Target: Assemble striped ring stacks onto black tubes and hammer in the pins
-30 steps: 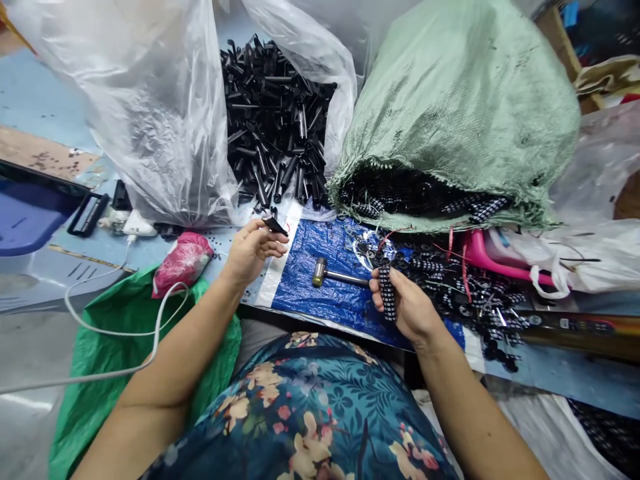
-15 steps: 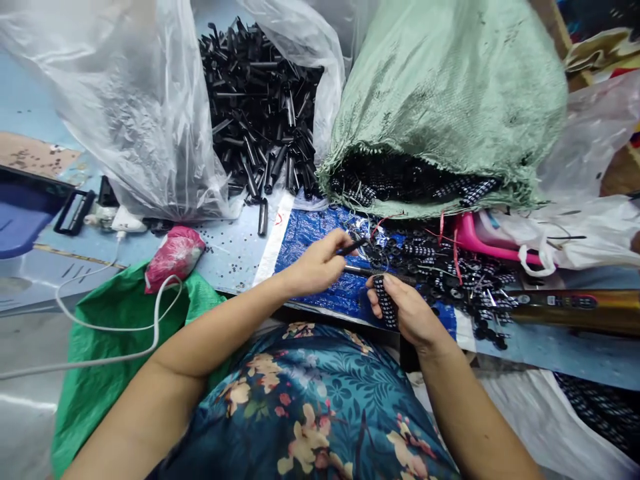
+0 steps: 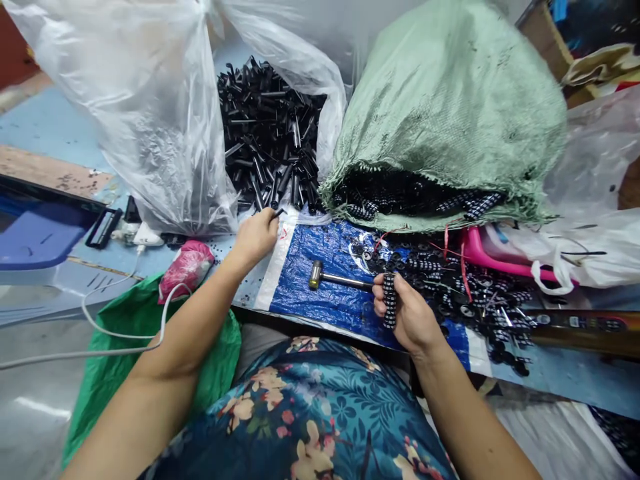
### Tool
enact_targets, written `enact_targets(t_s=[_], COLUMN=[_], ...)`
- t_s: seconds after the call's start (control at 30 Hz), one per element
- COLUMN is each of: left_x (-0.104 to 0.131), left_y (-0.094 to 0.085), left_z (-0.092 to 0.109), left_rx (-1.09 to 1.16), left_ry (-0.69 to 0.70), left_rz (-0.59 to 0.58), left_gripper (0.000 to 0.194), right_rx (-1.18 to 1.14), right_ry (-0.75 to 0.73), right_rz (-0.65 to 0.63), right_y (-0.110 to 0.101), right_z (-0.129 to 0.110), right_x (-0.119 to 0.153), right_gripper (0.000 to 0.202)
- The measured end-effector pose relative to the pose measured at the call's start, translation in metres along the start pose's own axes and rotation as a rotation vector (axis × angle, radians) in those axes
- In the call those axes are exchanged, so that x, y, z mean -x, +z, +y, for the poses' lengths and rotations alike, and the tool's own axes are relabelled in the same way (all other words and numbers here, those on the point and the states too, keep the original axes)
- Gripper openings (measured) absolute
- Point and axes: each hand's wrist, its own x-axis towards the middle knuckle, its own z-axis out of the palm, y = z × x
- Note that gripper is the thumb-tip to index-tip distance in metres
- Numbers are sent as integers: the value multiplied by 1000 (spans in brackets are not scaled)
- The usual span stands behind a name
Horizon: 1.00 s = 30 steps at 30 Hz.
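My right hand (image 3: 413, 313) is closed around a black strip with rows of white marks (image 3: 389, 300), held upright over the blue plastic sheet (image 3: 300, 287). A small hammer (image 3: 345, 280) lies on the sheet; its handle end passes behind the right fingers, and I cannot tell whether they touch. At the near edge of a heap of black handle-like parts (image 3: 280, 147), my left hand (image 3: 257, 237) is closed on a thin black piece (image 3: 279, 213) whose tip pokes out past the fingers. The rest of that piece is hidden by the hand.
A clear plastic bag (image 3: 170, 133) surrounds the heap. The green woven sack (image 3: 450, 100) lies open, showing more patterned strips. Loose black pieces (image 3: 470, 300) cover the right side near a pink frame (image 3: 500, 257). A pink bundle (image 3: 185, 267) and white cable (image 3: 163, 327) are at left.
My left hand has moved left and away from the hammer to the heap's edge, uncovering the hammer head. My right hand keeps the strip, now held straighter. The view has shifted slightly.
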Motion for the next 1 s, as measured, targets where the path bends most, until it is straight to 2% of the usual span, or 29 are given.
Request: enact_targets(t_s=[0.07,0.13,0.17,0.23,0.3,0.4,0.47,0.53,0.57,0.67,0.7,0.8,0.9,1.0], left_x=[10,31,43,69,91,112,116,116,116,115,115,118,121,124], left_y=[-8,-8,-5,6,21,42,49,48,45,33,29,26,31,35], left_z=[-9,-4,4,25,49,77,85,85,83,75,72,68,68,70], left_rx=[8,181,305,565,733,832,851,853,859,898,910,927,972,975], left_ry=[42,55,21,-86,-152,-104,-67,-84,-113,-215,-231,-237,-301,-321], left_rz=[125,190,151,-33,-190,-288,-341,-375,-386,-442,-470,-496,-418,-341], left_gripper=[7,12,14,19,21,24,26,22,23,29,31,36,46,51], right_rx=[-48,-61,-58,-58,-59,4,94,237,339,740,858,1028,1047,1062], right_ry=[-35,-79,-97,-124,-172,-275,-335,-455,-558,-928,-1030,-1205,-1269,-1316], right_rz=[0,-17,-29,-44,-26,0,-29,-75,-100,-216,-256,-297,-257,-274], right_y=[6,15,20,33,48,66,69,63,57,38,33,31,36,41], right_z=[2,3,4,4,5,10,15,19,20,19,18,15,15,18], right_x=[-3,-5,-6,-7,-7,-8,-9,-10,-11,-11,-11,-8,-4,-2], right_gripper=[46,44,44,42,39,40,46,52,58,102,108,103,103,106])
